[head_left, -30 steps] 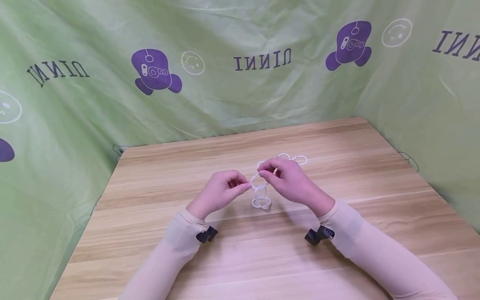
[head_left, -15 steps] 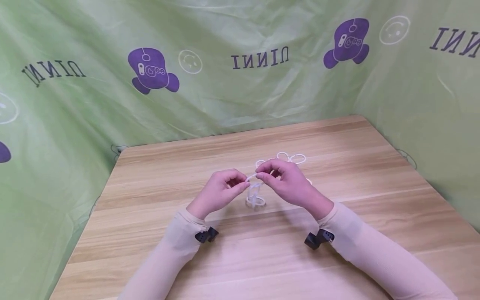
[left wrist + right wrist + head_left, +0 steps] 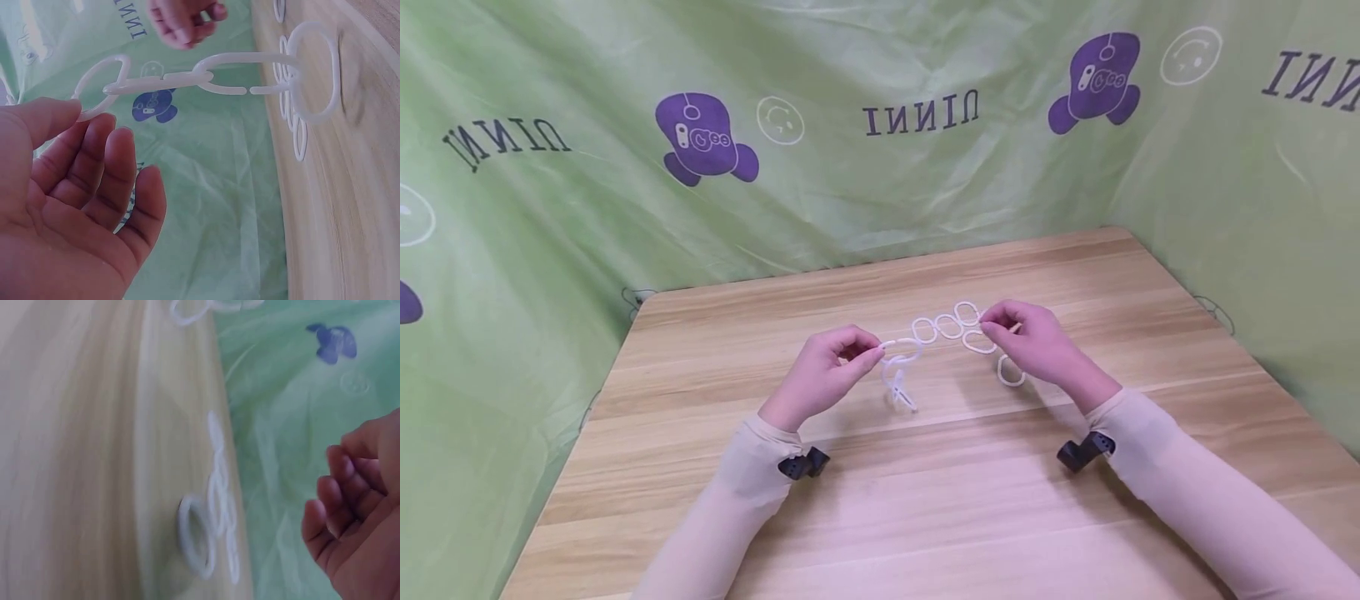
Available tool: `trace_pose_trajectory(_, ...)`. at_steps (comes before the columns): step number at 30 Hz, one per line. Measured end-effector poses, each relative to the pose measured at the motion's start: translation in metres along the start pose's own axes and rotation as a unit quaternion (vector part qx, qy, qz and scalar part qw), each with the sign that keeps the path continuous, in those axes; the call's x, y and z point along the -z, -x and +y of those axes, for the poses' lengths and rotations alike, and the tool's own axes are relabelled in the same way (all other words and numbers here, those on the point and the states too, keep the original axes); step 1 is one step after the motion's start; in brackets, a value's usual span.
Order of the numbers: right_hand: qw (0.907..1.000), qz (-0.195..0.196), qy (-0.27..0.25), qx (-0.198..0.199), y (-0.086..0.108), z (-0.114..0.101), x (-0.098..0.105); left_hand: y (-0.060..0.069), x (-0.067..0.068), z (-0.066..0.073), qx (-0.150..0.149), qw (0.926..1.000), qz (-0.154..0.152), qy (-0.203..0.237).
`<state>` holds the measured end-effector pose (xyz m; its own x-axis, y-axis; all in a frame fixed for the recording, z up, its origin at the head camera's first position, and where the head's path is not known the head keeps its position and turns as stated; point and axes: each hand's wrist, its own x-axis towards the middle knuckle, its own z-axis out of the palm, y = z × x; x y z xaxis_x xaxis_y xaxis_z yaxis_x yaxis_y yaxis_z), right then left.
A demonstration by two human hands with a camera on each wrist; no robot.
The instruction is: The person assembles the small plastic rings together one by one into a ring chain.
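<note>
Between thumb and forefinger, my left hand (image 3: 823, 371) pinches the top link of a short chain of white plastic links (image 3: 162, 83). The chain hangs down from it over the table, and one of its links has a small gap in its side. My right hand (image 3: 1033, 346) is apart from the chain, above the loose white links (image 3: 947, 326) on the table. In the right wrist view its fingers bend loosely, with nothing visible between them. It partly covers a link in the head view.
Several loose oval links lie flat in a cluster on the wooden table (image 3: 880, 500), with one link (image 3: 1011, 371) nearer and to the right. A green curtain (image 3: 820, 208) with purple prints stands behind the table and along its sides.
My right hand has let go of the chain and moved right, over the loose links. My left hand has shifted slightly left with the chain, and more of the loose links show.
</note>
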<state>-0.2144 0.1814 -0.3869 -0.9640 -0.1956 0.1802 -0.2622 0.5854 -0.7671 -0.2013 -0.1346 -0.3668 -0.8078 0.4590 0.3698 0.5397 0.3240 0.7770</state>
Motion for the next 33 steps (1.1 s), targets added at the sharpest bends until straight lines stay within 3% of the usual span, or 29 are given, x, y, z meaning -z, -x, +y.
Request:
trace_pose_trajectory(5,0.9948,-0.051,0.083,-0.029,-0.002,0.028,0.008,0.001,0.001,0.001,0.002,1.0,-0.003,0.002)
trace_pose_trajectory(11,0.9814,-0.114,0.154,0.008,-0.005,0.043,0.008,0.001,0.001,0.001,0.005,1.0,-0.008,0.002)
trace_pose_trajectory(16,0.9674,-0.16,0.193,0.035,-0.006,0.043,0.007,0.001,0.001,0.002,0.003,0.9999,-0.011,0.004)
trace_pose_trajectory(23,0.95,-0.204,0.235,-0.022,-0.002,0.034,0.008,0.001,0.001,0.001,0.0,0.9999,-0.016,0.004)
trace_pose_trajectory(26,0.9454,-0.213,0.244,-0.032,-0.002,0.031,0.007,0.001,0.001,0.001,0.0,0.9999,-0.015,0.002)
trace_pose_trajectory(33,0.9578,-0.157,0.24,-0.013,-0.009,0.03,0.002,0.001,-0.001,0.001,0.007,0.9995,-0.03,0.004)
